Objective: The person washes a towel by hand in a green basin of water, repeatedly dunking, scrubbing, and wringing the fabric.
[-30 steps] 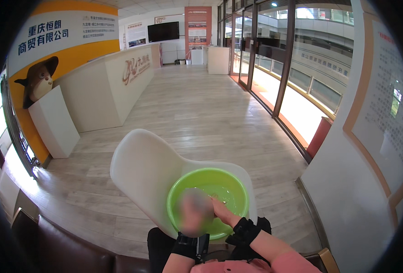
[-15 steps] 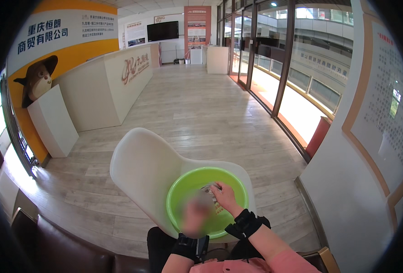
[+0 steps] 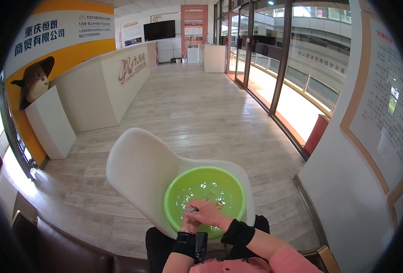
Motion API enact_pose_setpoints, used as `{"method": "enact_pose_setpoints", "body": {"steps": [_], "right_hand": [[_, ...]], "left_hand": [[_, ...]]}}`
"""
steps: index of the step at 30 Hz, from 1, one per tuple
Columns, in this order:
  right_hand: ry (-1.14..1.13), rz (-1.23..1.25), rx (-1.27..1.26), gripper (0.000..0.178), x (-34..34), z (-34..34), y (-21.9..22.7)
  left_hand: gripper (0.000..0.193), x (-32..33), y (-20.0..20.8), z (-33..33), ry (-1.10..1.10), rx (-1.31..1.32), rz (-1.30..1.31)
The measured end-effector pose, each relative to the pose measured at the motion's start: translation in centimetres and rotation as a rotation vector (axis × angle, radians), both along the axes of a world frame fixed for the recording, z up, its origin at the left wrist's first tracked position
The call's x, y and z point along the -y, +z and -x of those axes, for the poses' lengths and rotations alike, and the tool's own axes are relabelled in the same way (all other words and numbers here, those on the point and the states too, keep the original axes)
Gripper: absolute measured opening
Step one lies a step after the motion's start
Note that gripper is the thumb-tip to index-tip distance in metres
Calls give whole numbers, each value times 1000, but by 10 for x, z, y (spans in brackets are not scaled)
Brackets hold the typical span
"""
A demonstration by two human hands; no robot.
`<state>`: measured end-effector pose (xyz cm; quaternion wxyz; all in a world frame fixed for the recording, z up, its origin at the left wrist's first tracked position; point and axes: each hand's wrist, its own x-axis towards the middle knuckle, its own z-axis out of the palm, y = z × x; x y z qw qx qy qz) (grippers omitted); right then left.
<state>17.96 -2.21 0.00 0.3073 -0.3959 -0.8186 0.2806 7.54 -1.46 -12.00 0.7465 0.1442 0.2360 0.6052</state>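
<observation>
On the seat of a white chair (image 3: 133, 159) stands a round green basin (image 3: 169, 205) with water in it that catches bright reflections. My left hand (image 3: 190, 224) and my right hand (image 3: 209, 214) are pressed together over the near-left part of the basin. Between them shows a small bit of grey-and-white striped cloth (image 3: 192, 210), bunched up; most of it is hidden by my fingers, so its kind cannot be told. Both hands are closed on it. Red-brown marks (image 3: 219, 204) show on the basin's bottom under the water.
My seat is a dark brown sofa (image 3: 69, 245). A white wall with framed boards (image 3: 378, 91) rises close on the right. Glass doors (image 3: 265, 59) run along the right side. At the left are a counter (image 3: 92, 91) and a white pedestal with a bird figure (image 3: 37, 84).
My right hand has moved left and nearer to me, onto my left hand. The striped cloth, earlier spread more by my right hand, is now bunched between both hands. The water glitters more.
</observation>
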Motion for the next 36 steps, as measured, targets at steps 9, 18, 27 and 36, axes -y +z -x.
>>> {"method": "enact_pose_setpoints", "body": {"steps": [9,18,27,36], "right_hand": [[-312,72,46,32,-34,11,-25],[-228,-28,293,27,-4,26,-5],[-530,139,245,29,-46,-7,-38],[-89,-119,-61,26,14,24,22]], "left_hand": [[28,-13,-1,-9,67,-403,-202],[30,-16,-10,6,30,62,-132],[36,-9,35,-4,206,-701,-96],[40,-12,-9,9,66,-147,-195]]}}
